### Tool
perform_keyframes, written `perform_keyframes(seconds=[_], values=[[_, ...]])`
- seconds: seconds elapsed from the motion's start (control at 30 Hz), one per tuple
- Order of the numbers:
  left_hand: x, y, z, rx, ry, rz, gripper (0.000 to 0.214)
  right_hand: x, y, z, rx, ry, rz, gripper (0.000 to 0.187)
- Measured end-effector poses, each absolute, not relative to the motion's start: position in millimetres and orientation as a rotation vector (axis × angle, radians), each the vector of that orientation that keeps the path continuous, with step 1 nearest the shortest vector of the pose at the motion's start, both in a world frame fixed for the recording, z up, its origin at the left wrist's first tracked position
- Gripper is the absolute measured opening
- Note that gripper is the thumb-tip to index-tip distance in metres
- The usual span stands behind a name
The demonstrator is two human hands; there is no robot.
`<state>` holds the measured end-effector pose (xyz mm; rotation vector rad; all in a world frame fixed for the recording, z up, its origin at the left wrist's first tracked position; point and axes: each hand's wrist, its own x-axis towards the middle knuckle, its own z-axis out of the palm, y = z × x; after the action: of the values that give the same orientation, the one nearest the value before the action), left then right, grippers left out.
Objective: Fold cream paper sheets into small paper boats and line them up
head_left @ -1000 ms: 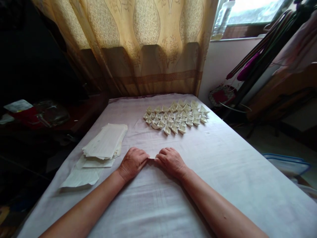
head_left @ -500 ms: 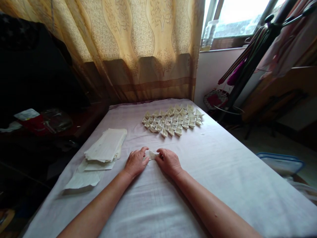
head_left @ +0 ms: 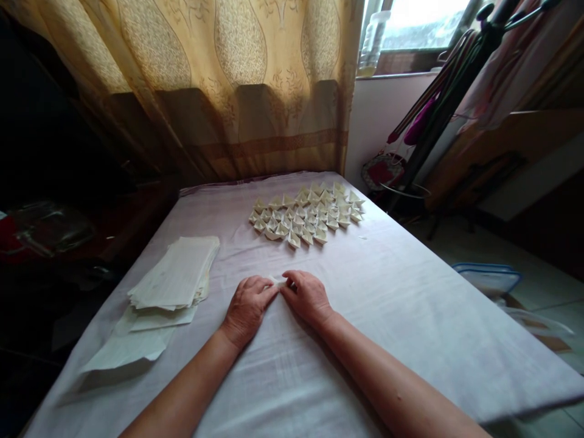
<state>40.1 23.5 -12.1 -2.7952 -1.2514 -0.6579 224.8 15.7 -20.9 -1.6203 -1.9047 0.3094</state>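
Between my two hands is a small piece of folded white paper, mostly covered by my fingers. My left hand pinches its left side, thumb and fingers together. On the other side my right hand grips it with thumb and bent forefinger. Both hands rest low over the cloth-covered table. Beyond them stand rows of folded paper boats, cream coloured and set close together. To the left lies a stack of paper sheets, with a loose sheet sticking out from under it toward me.
A pale cloth covers the table. Behind it hangs a golden patterned curtain. At the right are a black coat stand with bags and clothes, and blue-rimmed plastic containers on the floor. A plastic bottle stands by the window.
My hands have drawn closer together, and less of the folded paper shows between them. The left hand has turned more over it. The whole view has shifted slightly as my head moved.
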Motion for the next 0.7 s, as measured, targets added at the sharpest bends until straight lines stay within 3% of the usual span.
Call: perform_keyframes(seconds=[0.47, 0.7], values=[[39.6, 24.8, -17.3, -2.867, -1.070, -0.606, 0.030, 230.6, 6.5, -27.8, -1.345, -1.823, 0.270, 0.019], [38.8, 24.0, -18.2, -2.866, -1.050, -0.635, 0.033, 234.3, 0.0, -15.0, -1.278, -2.052, 0.107, 0.018]])
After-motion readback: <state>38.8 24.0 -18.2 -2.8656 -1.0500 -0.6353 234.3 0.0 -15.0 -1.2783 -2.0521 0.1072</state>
